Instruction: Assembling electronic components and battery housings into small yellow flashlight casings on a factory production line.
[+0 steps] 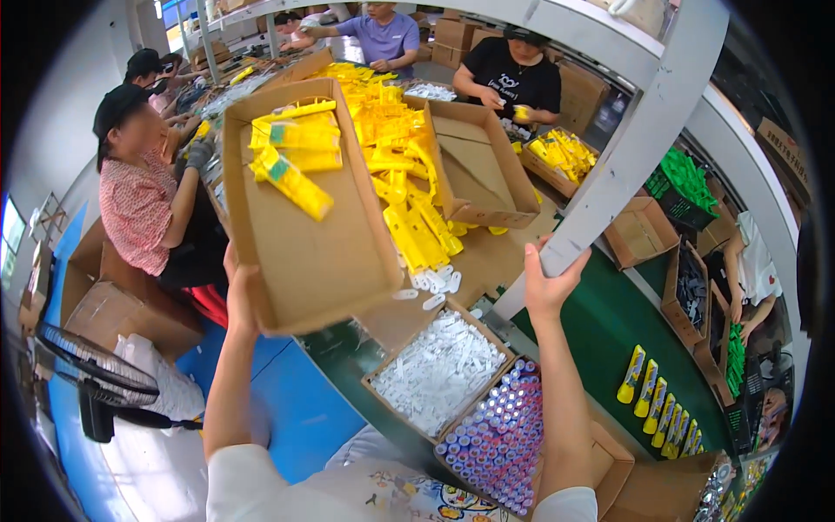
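The right hand [554,283] curves around a post [644,148], its grip hard to tell; the left hand [245,291] clasps one side of a cardboard box [322,261]. That lopsided hold could let the box twist, spilling its yellow casings [296,135]. The post looks like smooth painted metal; the box, shallow, rectangular; the casings, glossy plastic; white pieces [439,370] between the forearms, small, flat.

You wear a white shirt [348,498] with short sleeves [246,484]. Below them, your forearms [564,409] are bare. On the front of the shirt there is a print [454,502] in yellow, blue and darker lines; its figures are too small to tell. Your left hand [242,297] and right hand [550,294] are bare also.
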The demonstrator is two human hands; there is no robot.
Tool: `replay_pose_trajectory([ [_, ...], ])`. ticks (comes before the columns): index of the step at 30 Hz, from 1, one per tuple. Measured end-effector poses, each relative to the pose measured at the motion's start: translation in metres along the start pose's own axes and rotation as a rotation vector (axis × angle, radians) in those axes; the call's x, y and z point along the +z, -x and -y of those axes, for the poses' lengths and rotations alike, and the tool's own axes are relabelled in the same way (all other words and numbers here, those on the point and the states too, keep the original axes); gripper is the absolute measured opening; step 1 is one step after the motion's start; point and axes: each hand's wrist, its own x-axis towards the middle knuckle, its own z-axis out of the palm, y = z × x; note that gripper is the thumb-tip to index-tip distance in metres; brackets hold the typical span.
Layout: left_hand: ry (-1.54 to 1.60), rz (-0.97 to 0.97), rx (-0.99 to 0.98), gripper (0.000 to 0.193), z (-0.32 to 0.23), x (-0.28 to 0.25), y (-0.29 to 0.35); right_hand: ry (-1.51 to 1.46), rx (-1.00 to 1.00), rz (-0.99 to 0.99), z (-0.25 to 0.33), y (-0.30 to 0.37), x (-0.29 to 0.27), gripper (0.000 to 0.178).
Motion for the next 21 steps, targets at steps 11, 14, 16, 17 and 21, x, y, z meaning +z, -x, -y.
replay_pose_trajectory([
  [11,-0.025,-0.272,-0.077,0.075,0.054,-0.028,0.137,0.171,-0.069,-0.022,-0.012,-0.002,0.002,0.056],
  [14,-0.11,-0.194,-0.29,0.082,0.052,-0.015,0.125,0.185,-0.065,-0.023,-0.006,-0.007,-0.001,0.058],
  [16,-0.307,-0.17,-0.358,0.06,0.052,-0.005,0.123,0.218,-0.051,-0.027,0.002,-0.005,-0.011,0.061],
  [17,-0.319,-0.167,-0.368,0.06,0.041,-0.015,0.118,0.276,0.026,0.079,0.01,-0.002,-0.014,0.064],
  [21,-1.448,0.109,0.261,0.034,-0.021,-0.013,0.104,0.562,0.032,0.337,0.034,0.03,-0.057,0.059],
])
